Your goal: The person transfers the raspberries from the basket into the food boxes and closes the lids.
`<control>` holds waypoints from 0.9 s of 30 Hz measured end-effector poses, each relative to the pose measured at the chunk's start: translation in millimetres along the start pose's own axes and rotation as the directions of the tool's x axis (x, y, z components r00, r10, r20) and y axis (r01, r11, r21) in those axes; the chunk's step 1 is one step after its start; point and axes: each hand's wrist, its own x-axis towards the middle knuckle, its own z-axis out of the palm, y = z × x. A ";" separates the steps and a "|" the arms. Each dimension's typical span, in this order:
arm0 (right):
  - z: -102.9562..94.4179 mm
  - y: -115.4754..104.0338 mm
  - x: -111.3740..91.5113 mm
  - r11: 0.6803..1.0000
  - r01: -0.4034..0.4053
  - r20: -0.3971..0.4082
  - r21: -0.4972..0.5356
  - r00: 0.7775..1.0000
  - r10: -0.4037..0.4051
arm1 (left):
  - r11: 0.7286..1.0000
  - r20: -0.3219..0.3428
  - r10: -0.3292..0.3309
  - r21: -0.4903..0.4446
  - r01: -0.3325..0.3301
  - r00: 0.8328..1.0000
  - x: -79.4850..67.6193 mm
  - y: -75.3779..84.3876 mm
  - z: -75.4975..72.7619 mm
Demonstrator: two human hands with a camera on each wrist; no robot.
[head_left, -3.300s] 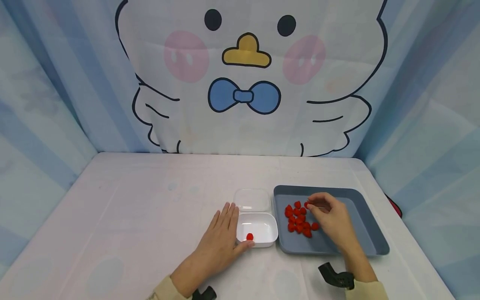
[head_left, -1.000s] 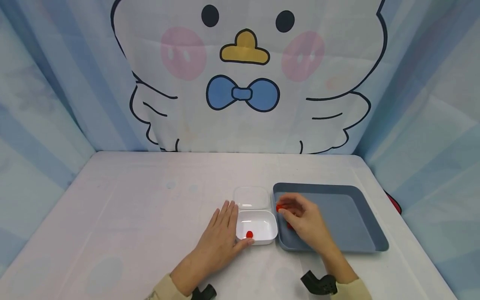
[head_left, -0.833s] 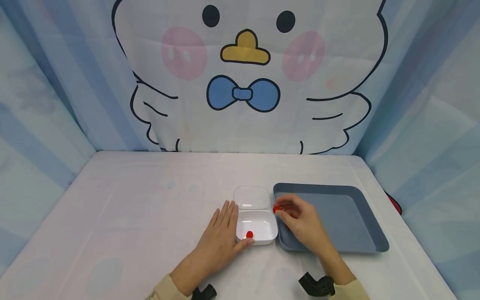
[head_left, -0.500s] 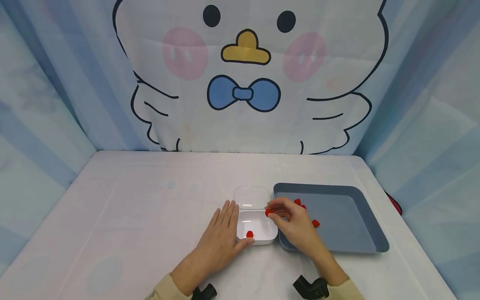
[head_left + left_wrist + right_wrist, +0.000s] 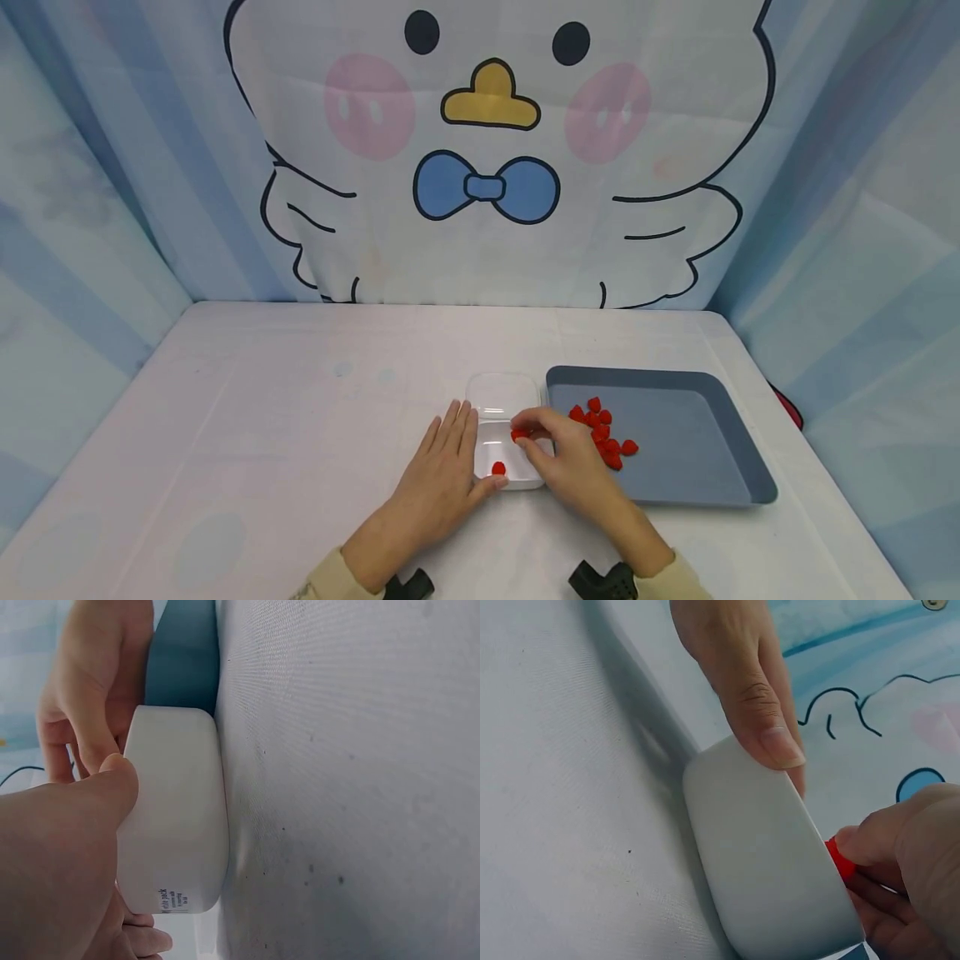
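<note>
Red berry point(image 5: 519, 434), small, glossy, pinched by fingers point(image 5: 534, 419)

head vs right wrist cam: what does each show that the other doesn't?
Only the head view shows the grey tray with its pile of red pieces, the clear lid behind the white box, one red piece lying inside that box, and the cartoon backdrop whole.

Only the right wrist view shows the box's outer wall up close, with the left thumb pressed on its rim.

Both show the left hand steadying the box and the right hand with a pinch grip on a held red piece over it.
</note>
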 end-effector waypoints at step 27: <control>12.3 -2.5 -1.6 0.977 0.097 0.042 -0.189 0.995 -0.091 | 1.000 -0.009 0.009 -0.009 -0.009 1.000 -0.4 0.6 -1.5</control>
